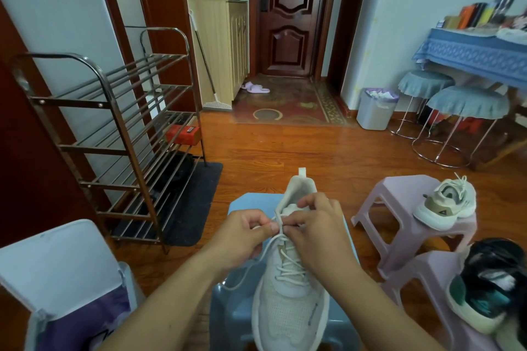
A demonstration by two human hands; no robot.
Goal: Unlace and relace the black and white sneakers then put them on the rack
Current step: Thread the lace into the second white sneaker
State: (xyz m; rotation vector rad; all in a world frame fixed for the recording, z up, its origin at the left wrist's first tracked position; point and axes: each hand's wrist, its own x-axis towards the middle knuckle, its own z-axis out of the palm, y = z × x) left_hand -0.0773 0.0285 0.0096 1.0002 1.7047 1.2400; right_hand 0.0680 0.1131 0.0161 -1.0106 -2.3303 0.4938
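Note:
A white sneaker (291,308) lies on a blue stool (236,319) in front of me, heel pointing away. My left hand (245,232) pinches a white lace (268,248) near the top eyelets. My right hand (316,225) pinches the lace on the other side, over the tongue. A loose lace end hangs down the shoe's left side. A second white sneaker (445,206) sits on a pink stool (399,208) at the right. A black and white sneaker (484,288) rests on a nearer pink stool (430,279). The metal rack (114,134) stands at the left.
A red box (182,134) lies on a rack shelf, and a dark mat (196,196) is under the rack. A grey bin with its white lid up (54,268) is at my lower left. Round covered stools (467,102), a waste bin (375,108) and a blue-clothed table (470,51) stand far right.

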